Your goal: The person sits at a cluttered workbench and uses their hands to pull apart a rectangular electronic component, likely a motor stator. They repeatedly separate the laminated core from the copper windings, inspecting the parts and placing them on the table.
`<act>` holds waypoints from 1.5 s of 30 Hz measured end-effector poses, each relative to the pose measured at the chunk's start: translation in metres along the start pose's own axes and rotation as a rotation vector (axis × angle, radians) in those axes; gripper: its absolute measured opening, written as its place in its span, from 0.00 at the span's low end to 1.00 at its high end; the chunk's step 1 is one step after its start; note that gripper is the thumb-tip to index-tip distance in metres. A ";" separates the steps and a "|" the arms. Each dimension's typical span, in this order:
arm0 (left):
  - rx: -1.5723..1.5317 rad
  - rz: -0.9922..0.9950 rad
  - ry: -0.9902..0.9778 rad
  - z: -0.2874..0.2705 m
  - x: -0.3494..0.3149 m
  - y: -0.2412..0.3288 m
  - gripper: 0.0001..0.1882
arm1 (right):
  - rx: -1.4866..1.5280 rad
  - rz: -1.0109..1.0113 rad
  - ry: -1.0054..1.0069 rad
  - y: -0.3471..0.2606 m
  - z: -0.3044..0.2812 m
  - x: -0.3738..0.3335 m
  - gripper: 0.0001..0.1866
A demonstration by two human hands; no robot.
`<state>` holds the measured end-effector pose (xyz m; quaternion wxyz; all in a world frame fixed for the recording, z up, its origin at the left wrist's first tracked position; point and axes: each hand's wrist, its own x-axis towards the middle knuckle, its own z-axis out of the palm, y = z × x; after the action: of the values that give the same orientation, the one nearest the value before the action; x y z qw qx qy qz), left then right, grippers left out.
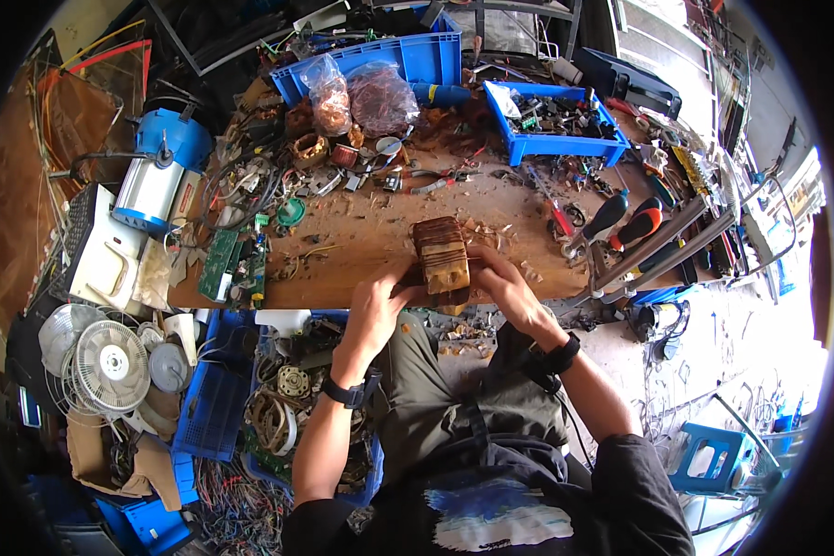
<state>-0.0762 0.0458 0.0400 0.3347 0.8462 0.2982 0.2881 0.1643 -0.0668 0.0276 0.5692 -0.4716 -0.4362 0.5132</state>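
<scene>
A copper-wound coil point(442, 252) is held at the bench's near edge, in front of my body. Reddish-brown wire shows on its upper part, and its lower end is wrapped in torn yellowish-brown paper or tape. My left hand point(377, 304) grips its left side, fingers curled in toward it. From the other side, my right hand point(508, 285) closes on it with bent fingers. Parts of the fingertips of both hands are hidden behind the coil. Scraps of brown wrapping point(477, 230) lie on the wood just beyond it.
Beyond are pliers point(428, 183), a bag of copper wire point(383, 100) and a blue bin point(565, 146) of small parts. Screwdrivers point(641, 222) stand at right. Green circuit boards point(222, 264) lie at left. Below left are a fan point(111, 364) and a scrap-filled crate point(374, 463).
</scene>
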 end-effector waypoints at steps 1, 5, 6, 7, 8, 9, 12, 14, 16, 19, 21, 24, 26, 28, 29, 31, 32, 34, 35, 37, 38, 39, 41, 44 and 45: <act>-0.030 -0.031 -0.033 0.000 0.004 0.002 0.23 | -0.033 0.003 -0.037 -0.002 -0.001 0.000 0.28; -0.334 -0.028 -0.089 0.005 -0.002 -0.014 0.28 | -0.209 0.062 -0.086 -0.028 -0.003 0.004 0.25; -0.338 0.029 -0.016 0.014 -0.004 -0.013 0.30 | -0.199 -0.014 -0.061 -0.019 -0.005 0.007 0.24; -0.342 0.085 0.057 0.021 -0.004 -0.014 0.32 | -0.201 0.004 -0.042 -0.015 -0.009 0.007 0.24; -0.319 0.072 -0.025 0.025 -0.003 -0.019 0.33 | -0.202 0.022 -0.024 -0.012 -0.014 0.006 0.25; -0.453 0.007 0.014 0.031 0.000 -0.020 0.32 | -0.202 0.039 -0.012 -0.012 -0.016 0.007 0.25; -0.728 -0.098 0.119 0.046 0.002 -0.003 0.29 | -0.315 -0.049 0.090 -0.024 -0.016 0.005 0.19; -0.715 -0.072 0.179 0.050 -0.006 0.005 0.28 | -0.447 -0.133 0.177 -0.037 -0.017 0.002 0.16; -0.838 0.004 0.257 0.053 -0.018 0.032 0.28 | -0.539 -0.215 0.285 -0.046 -0.020 -0.001 0.14; -0.522 0.032 0.233 0.074 -0.031 0.027 0.34 | -0.518 -0.311 0.301 -0.060 -0.023 -0.001 0.13; -0.528 -0.034 0.234 0.076 -0.026 0.023 0.41 | -0.730 -0.259 0.245 -0.094 -0.016 -0.014 0.16; -0.626 -0.016 0.321 0.072 -0.014 0.041 0.42 | -1.042 -0.319 0.237 -0.114 -0.011 -0.019 0.19; -0.591 -0.069 0.237 0.068 -0.014 0.038 0.44 | -1.104 -0.471 0.334 -0.127 -0.009 -0.018 0.18; -0.571 -0.057 0.240 0.070 -0.016 0.034 0.46 | -1.193 -0.633 0.395 -0.149 0.011 -0.018 0.16; -0.627 -0.070 0.262 0.071 -0.017 0.035 0.47 | -1.180 -0.743 0.341 -0.153 0.020 -0.015 0.16; -0.740 -0.089 0.300 0.070 -0.017 0.044 0.48 | -1.147 -0.964 0.238 -0.158 0.038 -0.008 0.16; -0.739 -0.065 0.332 0.068 -0.015 0.050 0.49 | -1.070 -1.011 0.179 -0.153 0.050 -0.003 0.17; -1.287 -0.248 0.311 0.077 -0.014 0.028 0.50 | -0.964 -0.896 0.012 -0.135 0.070 -0.004 0.20; -1.231 -0.200 0.288 0.081 -0.017 0.017 0.51 | -0.899 -0.836 -0.049 -0.118 0.076 0.001 0.21; -1.126 -0.106 0.234 0.086 -0.019 0.003 0.53 | -0.796 -0.739 -0.081 -0.084 0.074 0.008 0.23; -0.888 -0.126 0.135 0.084 -0.023 -0.024 0.54 | -0.769 -0.666 -0.058 -0.070 0.069 0.011 0.24; -0.876 -0.183 0.167 0.074 -0.023 -0.016 0.52 | -0.761 -0.569 -0.009 -0.059 0.063 0.014 0.22; -0.910 -0.168 0.341 0.051 -0.026 0.005 0.52 | -0.594 -0.506 0.017 -0.050 0.062 0.019 0.20; -0.943 0.033 0.560 0.024 -0.033 0.014 0.48 | -0.695 -0.531 -0.029 -0.057 0.067 0.020 0.18; -0.902 0.092 0.501 0.017 -0.033 0.011 0.42 | -0.688 -0.496 -0.039 -0.058 0.068 0.019 0.20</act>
<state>-0.0824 0.0098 0.0277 0.5714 0.5351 0.1781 0.5961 0.1095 -0.0435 0.0965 0.4766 -0.5050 -0.6929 0.1942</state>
